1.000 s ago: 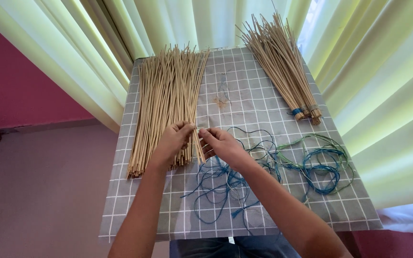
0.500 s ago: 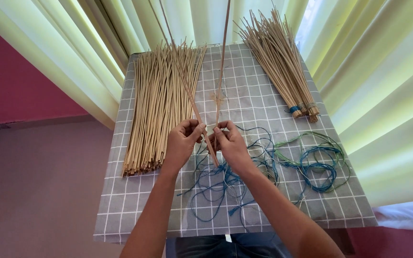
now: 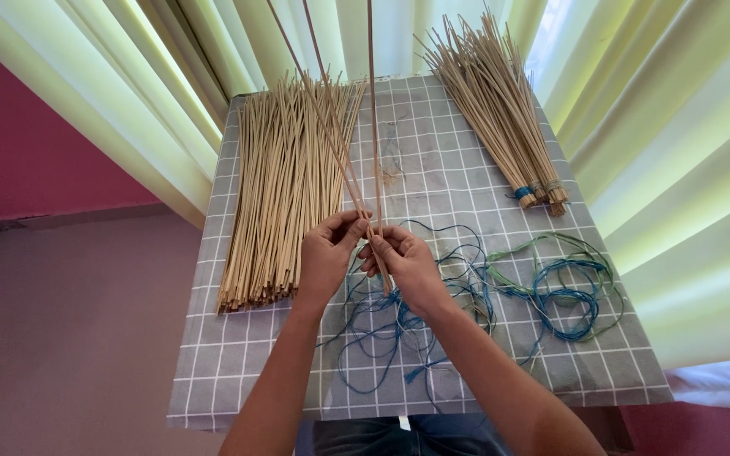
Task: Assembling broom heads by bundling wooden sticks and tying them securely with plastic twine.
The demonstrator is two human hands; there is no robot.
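Tied stick bundle [image 3: 500, 118]; pale curtains [image 3: 678, 169]

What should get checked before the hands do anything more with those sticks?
1. Both hands on the held sticks: ok. The left hand and right hand pinch their lower ends.
2. Held sticks bunched together: not ok, they fan apart toward the top.
3. How many sticks are held: cannot tell exactly; a few.
4. Loose stick pile in reach: ok, lying beside the left hand.
5. Blue string in reach: ok, under the hands, but tangled.
6. Tied bundle out of the way: ok, at the table's far right.
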